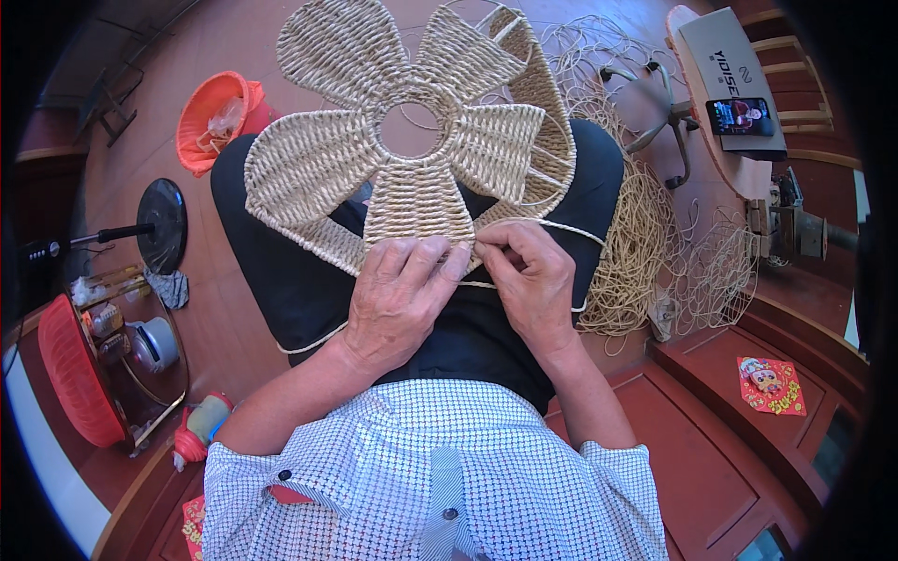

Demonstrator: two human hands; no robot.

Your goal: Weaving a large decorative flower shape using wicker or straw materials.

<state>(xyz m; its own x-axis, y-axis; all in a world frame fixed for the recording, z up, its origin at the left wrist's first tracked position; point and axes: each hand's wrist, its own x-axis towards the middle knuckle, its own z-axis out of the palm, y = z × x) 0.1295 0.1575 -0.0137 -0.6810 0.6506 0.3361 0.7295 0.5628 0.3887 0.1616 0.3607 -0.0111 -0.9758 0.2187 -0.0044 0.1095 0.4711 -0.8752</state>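
A flower-shaped woven piece [318, 164] of straw-coloured cord rests on my lap. It has broad petals around a round hole, and a woven outer band curves behind it. My left hand [402, 290] lies over the edge of the nearest petal, its fingers bent and gripping that edge. Beside it, my right hand [530, 271] pinches at the petal's right corner, thumb against forefinger. A loose cord [552, 224] runs from the right fingertips out to the right and loops back below the hand. The fingertips partly hide the weave there.
A large heap of loose cord [636, 252] lies on the floor to my right. An orange bin [198, 122] stands at the left. A phone [739, 118] leans on a box on the right-hand table. A red tray [75, 374] sits at the lower left.
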